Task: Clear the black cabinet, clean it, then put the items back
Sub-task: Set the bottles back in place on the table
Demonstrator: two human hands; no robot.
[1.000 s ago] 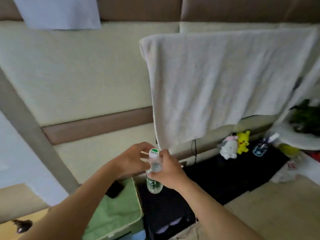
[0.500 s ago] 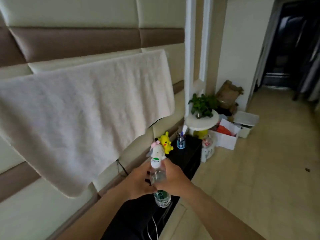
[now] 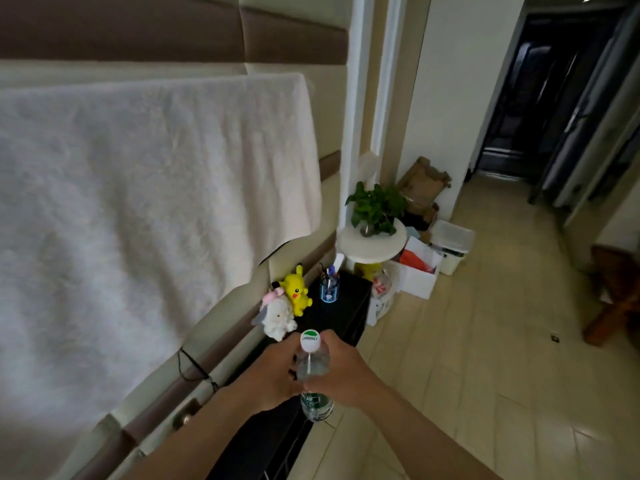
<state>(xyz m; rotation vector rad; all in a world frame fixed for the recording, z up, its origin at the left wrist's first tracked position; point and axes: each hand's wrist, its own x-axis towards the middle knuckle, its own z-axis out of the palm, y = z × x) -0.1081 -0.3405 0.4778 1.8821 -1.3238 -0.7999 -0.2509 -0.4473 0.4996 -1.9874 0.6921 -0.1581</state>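
At the black cabinet [image 3: 346,306], left hand [image 3: 273,375] and right hand [image 3: 343,372] still clasped the water bottle [image 3: 313,365] (cap on); the yellow toy [image 3: 296,289] remained, so clearing had barely begun.

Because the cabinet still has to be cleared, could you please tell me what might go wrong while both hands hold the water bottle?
The water bottle, gripped by the left hand and right hand, hangs over the black cabinet's front edge; a slip could drop it onto the floor. If the cap comes off, water might reach the cable by the wall. The white plush sits close and could get knocked.
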